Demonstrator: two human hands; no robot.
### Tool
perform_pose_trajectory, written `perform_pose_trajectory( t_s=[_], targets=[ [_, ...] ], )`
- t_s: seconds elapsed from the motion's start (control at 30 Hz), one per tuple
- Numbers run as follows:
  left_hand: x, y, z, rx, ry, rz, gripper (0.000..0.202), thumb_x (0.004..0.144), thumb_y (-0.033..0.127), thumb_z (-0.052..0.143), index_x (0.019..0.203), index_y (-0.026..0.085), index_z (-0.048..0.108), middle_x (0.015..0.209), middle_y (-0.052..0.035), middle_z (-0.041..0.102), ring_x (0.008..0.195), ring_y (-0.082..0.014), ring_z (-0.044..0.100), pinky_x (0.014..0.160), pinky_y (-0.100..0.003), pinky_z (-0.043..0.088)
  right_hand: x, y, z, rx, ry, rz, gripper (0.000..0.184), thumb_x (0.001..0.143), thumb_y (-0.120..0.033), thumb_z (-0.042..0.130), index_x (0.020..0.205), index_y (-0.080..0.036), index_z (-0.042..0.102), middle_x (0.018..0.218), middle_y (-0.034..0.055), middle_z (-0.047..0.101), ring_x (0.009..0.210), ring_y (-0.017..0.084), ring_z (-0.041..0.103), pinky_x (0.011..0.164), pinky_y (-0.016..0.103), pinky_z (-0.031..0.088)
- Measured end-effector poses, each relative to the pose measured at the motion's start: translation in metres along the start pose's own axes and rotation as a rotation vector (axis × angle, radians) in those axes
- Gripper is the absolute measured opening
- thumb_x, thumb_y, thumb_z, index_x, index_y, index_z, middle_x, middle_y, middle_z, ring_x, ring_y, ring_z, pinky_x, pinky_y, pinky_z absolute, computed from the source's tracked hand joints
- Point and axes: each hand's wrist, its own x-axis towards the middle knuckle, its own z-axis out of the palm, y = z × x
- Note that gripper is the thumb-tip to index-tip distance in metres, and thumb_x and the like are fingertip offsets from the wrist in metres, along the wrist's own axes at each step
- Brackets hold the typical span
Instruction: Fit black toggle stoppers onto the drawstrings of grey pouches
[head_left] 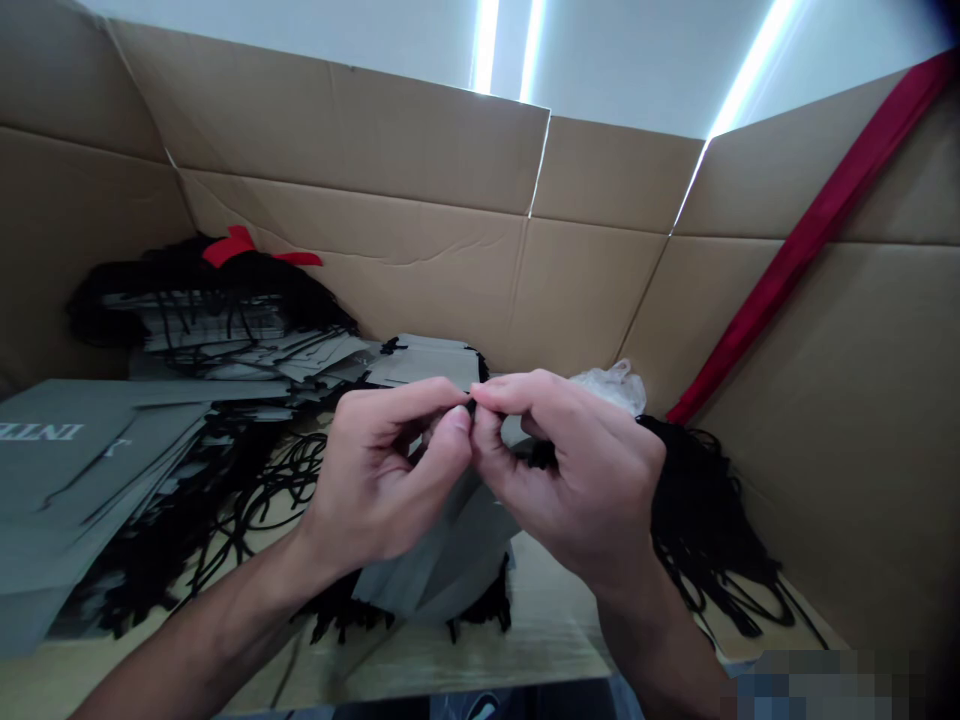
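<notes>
Centre frame, the left hand (394,475) and right hand (574,475) pinch what looks like black cord (471,406) above grey bags (431,555), apparently working it; continuing calls for steady fingertips.

1. Beyond the grip (472,404) stands a tan cardboard wall (360,130), crossed by a horizontal fold.
2. Left of the grip, a shadowed cardboard panel (67,120) meets that wall at a corner.
3. Right of the grip rises a cardboard side panel (862,370), with a dark red strip (810,235) slanting down it.
4. High above the grip, a pale surface (637,60), wall or ceiling unclear, shows bright white streaks of light (486,45).
5. Above and right of the grip, a narrow slit (540,165) in the cardboard glows.
6. Below the grip lies a light wooden tabletop (555,610).
</notes>
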Motion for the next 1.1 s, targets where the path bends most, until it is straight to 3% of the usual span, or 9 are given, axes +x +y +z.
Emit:
perform_pose_trajectory(
  t_s=[0.1,0.2,0.3,0.4,0.53,0.73,0.87,1.0,1.1],
  targets=[
    [0.001,0.0,-0.001,-0.027,-0.02,0.009,0.029,0.102,0.014,0.055,0.073,0.019,0.059,0.065,0.0048,0.058,0.059,-0.0091,0.053,0.055,-0.022,0.041,0.001,-0.003,-0.002,-0.007,0.008,0.03,0.012,0.1,-0.007,0.071,0.096,-0.018,0.072,0.088,-0.0003,0.083,0.079,0.01,0.076,0.082,0.021,0.064],
    [0.002,0.0,-0.005,-0.08,-0.089,0.025,0.026,0.107,0.017,0.053,0.085,0.019,0.065,0.07,0.0047,0.059,0.064,-0.0095,0.055,0.06,-0.022,0.044,0.006,0.0,-0.01,0.087,-0.095,0.139,0.011,0.099,-0.009,0.07,0.098,-0.019,0.075,0.087,-0.0019,0.081,0.077,0.011,0.076,0.079,0.023,0.064],
    [0.002,0.001,-0.01,-0.128,-0.164,0.012,0.028,0.115,0.023,0.05,0.092,0.018,0.065,0.078,0.0033,0.062,0.069,-0.0095,0.056,0.064,-0.023,0.045,0.011,0.009,-0.024,0.312,-0.228,0.299,0.02,0.1,-0.013,0.072,0.117,-0.019,0.078,0.097,-0.001,0.082,0.082,0.012,0.077,0.075,0.023,0.063],
    [0.001,0.002,-0.015,-0.149,-0.218,0.0,0.033,0.118,0.027,0.047,0.091,0.018,0.063,0.08,0.0032,0.06,0.071,-0.0088,0.054,0.065,-0.022,0.043,0.014,0.021,-0.034,0.485,-0.287,0.344,0.029,0.102,-0.019,0.077,0.131,-0.02,0.078,0.107,0.0019,0.082,0.091,0.014,0.077,0.072,0.023,0.061],
    [0.001,0.003,-0.014,-0.152,-0.254,0.037,0.033,0.118,0.023,0.047,0.089,0.019,0.062,0.077,0.0044,0.056,0.067,-0.0082,0.048,0.062,-0.022,0.04,0.016,0.033,-0.031,0.626,-0.309,0.345,0.024,0.099,-0.027,0.088,0.123,-0.024,0.085,0.105,0.0013,0.081,0.09,0.013,0.073,0.069,0.023,0.058],
    [0.004,0.001,-0.012,-0.152,-0.295,0.04,0.031,0.116,0.02,0.054,0.087,0.019,0.064,0.072,0.0066,0.054,0.064,-0.0066,0.047,0.057,-0.019,0.037,0.013,0.039,-0.016,0.73,-0.238,0.297,0.01,0.092,-0.022,0.095,0.099,-0.021,0.088,0.089,0.0008,0.081,0.077,0.014,0.072,0.066,0.026,0.055],
    [0.006,0.001,-0.014,-0.165,-0.373,0.005,0.029,0.116,0.022,0.053,0.091,0.019,0.068,0.073,0.0066,0.057,0.064,-0.0066,0.049,0.059,-0.018,0.04,0.013,0.039,-0.018,0.724,-0.186,0.38,0.009,0.093,-0.022,0.094,0.092,-0.022,0.086,0.084,-0.001,0.08,0.073,0.012,0.071,0.063,0.024,0.054],
    [0.005,0.0,-0.014,-0.169,-0.349,0.011,0.03,0.116,0.021,0.052,0.089,0.019,0.065,0.074,0.006,0.056,0.067,-0.0073,0.049,0.064,-0.019,0.042,0.014,0.04,-0.022,0.775,-0.273,0.507,0.014,0.091,-0.027,0.096,0.101,-0.024,0.087,0.083,-0.0015,0.081,0.066,0.012,0.069,0.056,0.023,0.051],
    [0.003,-0.001,-0.011,-0.169,-0.337,0.051,0.029,0.115,0.02,0.053,0.088,0.019,0.063,0.075,0.0054,0.057,0.066,-0.0076,0.049,0.063,-0.022,0.041,0.015,0.042,-0.022,0.839,-0.298,0.564,0.018,0.086,-0.028,0.1,0.097,-0.023,0.087,0.081,-0.0013,0.081,0.065,0.012,0.069,0.057,0.023,0.051]
  ],
)
